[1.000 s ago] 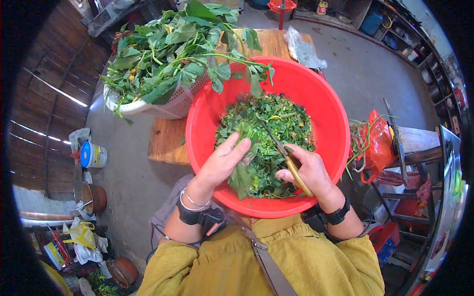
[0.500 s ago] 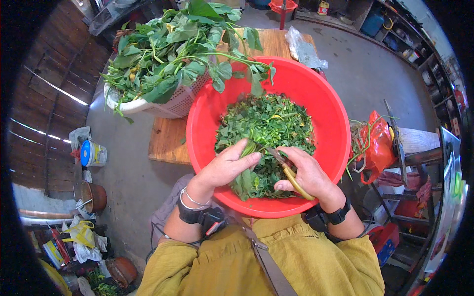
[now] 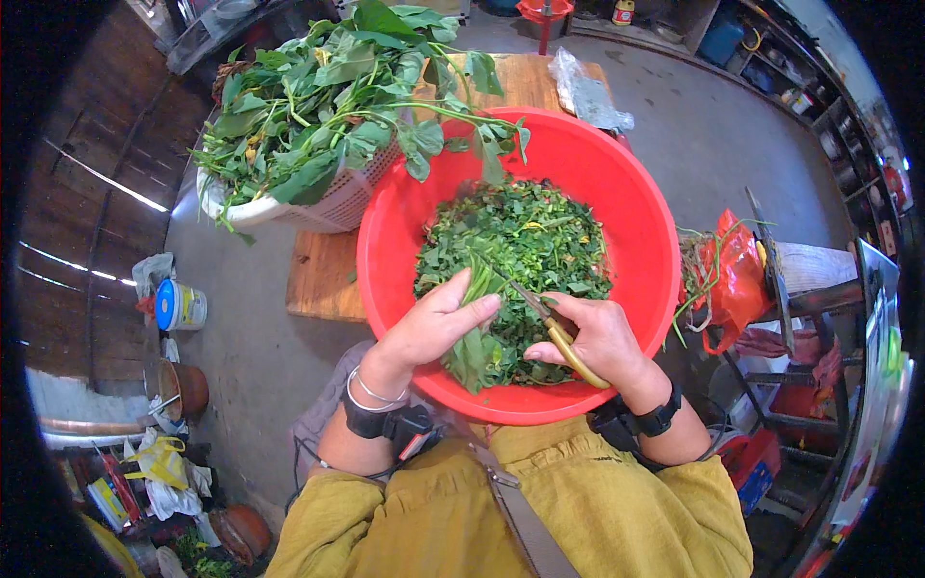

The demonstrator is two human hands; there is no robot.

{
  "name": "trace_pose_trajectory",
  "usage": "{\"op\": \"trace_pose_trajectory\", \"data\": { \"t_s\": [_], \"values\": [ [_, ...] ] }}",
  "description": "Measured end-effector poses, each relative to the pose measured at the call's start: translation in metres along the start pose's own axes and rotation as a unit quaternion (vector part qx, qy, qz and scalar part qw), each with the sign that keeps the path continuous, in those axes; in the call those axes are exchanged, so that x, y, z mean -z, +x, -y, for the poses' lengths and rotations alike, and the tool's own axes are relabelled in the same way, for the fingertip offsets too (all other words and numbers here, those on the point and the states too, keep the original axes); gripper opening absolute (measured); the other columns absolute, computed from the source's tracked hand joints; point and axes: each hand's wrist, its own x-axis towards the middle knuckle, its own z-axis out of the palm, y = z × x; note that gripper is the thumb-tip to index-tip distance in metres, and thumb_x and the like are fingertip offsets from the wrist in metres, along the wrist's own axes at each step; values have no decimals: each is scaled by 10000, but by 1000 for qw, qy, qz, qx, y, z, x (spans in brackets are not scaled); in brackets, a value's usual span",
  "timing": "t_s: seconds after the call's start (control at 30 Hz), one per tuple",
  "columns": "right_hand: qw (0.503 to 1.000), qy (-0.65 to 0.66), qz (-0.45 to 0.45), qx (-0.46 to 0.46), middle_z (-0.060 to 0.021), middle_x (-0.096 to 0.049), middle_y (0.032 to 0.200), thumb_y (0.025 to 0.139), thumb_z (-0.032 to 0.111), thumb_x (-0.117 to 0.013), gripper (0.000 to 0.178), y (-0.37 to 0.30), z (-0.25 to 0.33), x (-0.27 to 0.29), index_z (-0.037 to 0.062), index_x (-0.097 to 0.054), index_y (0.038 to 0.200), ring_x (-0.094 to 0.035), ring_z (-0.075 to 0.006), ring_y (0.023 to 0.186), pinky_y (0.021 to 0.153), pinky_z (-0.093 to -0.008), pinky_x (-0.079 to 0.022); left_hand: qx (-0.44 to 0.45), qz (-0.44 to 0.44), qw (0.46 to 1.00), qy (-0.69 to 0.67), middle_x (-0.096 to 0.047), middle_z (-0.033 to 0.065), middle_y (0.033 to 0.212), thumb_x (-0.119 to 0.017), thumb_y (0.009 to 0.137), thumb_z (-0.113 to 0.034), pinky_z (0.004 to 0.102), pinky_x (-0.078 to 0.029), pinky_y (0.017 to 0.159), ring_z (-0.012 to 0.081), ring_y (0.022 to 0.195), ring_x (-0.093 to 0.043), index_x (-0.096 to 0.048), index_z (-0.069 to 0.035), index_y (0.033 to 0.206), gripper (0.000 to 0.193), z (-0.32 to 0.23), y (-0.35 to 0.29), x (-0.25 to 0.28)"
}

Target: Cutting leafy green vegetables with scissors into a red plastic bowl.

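Over a large red basin [image 3: 631,207], my left hand [image 3: 438,323] is closed around a bunch of leafy green stems [image 3: 482,277]. Its cut ends stick out above my thumb, and leaves hang below my palm. My right hand [image 3: 602,337] grips scissors [image 3: 568,354] with yellow handles. Their dark blades point up and left, close by the stem ends. Whether the blades touch the stems I cannot tell. Chopped greens [image 3: 540,226] cover the bottom of the basin under both hands.
A pale perforated basket [image 3: 260,210] heaped with leafy vines [image 3: 328,106] stands at the far left, some vines overhanging the basin. A wooden table [image 3: 323,275] lies beneath. Clear plastic [image 3: 588,91] rests at its back. A red plastic bag [image 3: 737,275] sits at right.
The stem ends now stand farther out of my left hand. The scissor blades have come into fuller view, reaching up and left beside them. The whole view has shifted slightly.
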Motion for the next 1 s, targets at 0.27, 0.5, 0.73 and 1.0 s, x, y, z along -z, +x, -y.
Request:
{"op": "trace_pose_trajectory", "data": {
  "t_s": [0.27,0.5,0.73,1.0],
  "values": [
    [989,113,-36,-88,-107,-579,724,632,412,-784,629,5,-5,2,69,-568,1112,-591,-238,649,587,-342,-478,-42,-106,974,-195,-536,22,928,-456,956,-174,255,-463,732,107,793,-541,-425,-48,1175,255,4,6,1],
    [999,29,15,9,-127,-582,912,597,441,-793,733,5,-6,-1,53,-527,1159,-563,-301,863,770,-389,-452,-58,-72,994,-62,-521,5,915,-472,950,-179,252,-453,709,94,776,-526,-434,-34,1161,259,12,5,4],
    [999,11,11,44,-134,-579,968,593,459,-785,735,6,-8,-4,62,-532,1157,-538,-324,960,849,-398,-419,-11,25,999,30,-495,-10,842,-512,931,-170,243,-434,675,74,728,-478,-454,-35,1129,247,9,4,1],
    [996,-63,-22,62,-94,-561,783,548,457,-811,713,4,0,-1,73,-577,1101,-560,-247,705,621,-352,-457,-6,23,999,45,-492,-17,771,-512,936,-219,232,-418,608,73,675,-460,-462,-29,1065,235,4,2,-2]
  ]
}}
